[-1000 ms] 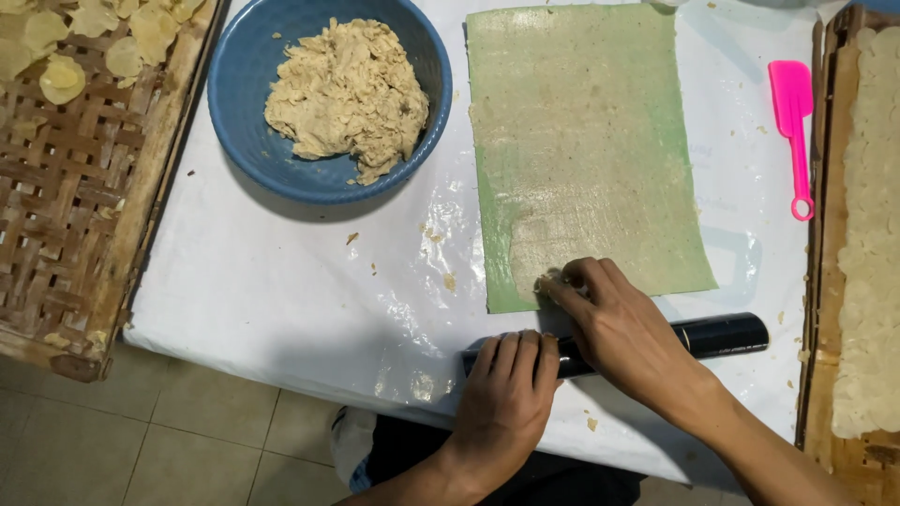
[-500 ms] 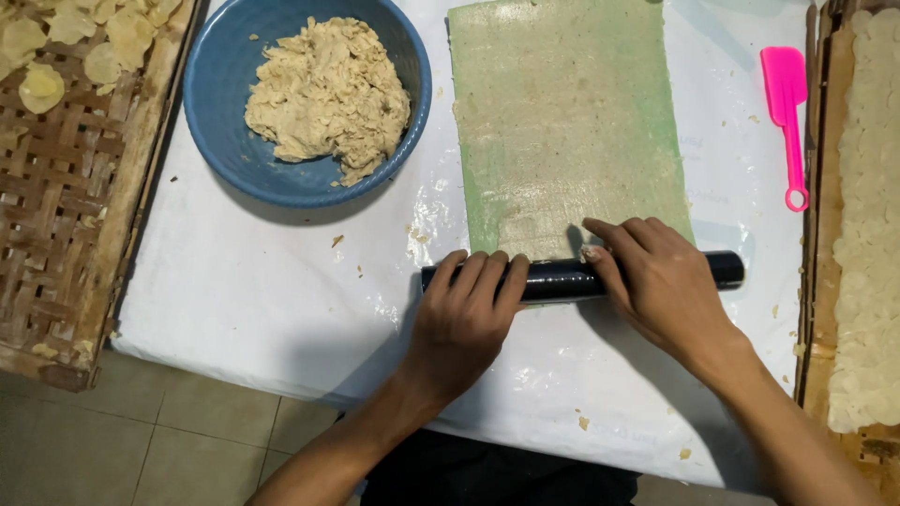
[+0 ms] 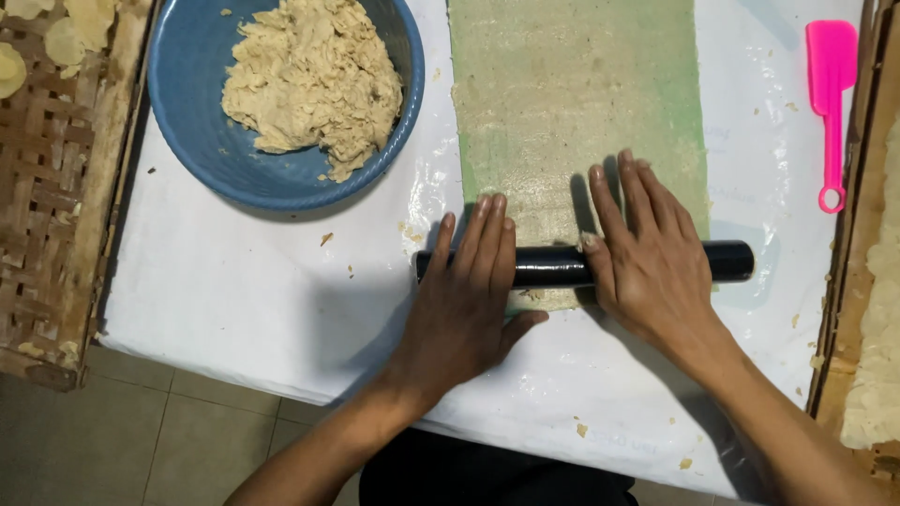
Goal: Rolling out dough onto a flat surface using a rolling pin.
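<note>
A black rolling pin point(image 3: 553, 265) lies across the near end of a thin flat sheet of pale dough on green backing point(image 3: 572, 103). My left hand point(image 3: 464, 295) rests flat on the pin's left part, fingers straight and pointing away from me. My right hand point(image 3: 647, 258) lies flat on the pin's right part, its fingers reaching onto the sheet. Both palms press on the pin; neither hand curls around it.
A blue bowl point(image 3: 187, 141) with a lump of beige dough point(image 3: 314, 84) stands at the upper left. A pink plastic scraper point(image 3: 831, 94) lies at the right. Woven trays point(image 3: 47, 187) with dough pieces flank the white-covered table point(image 3: 234, 290) on both sides.
The pin has rolled away from me, from off the sheet's near edge onto it. My right hand left the sheet's corner and joined the left hand on the pin.
</note>
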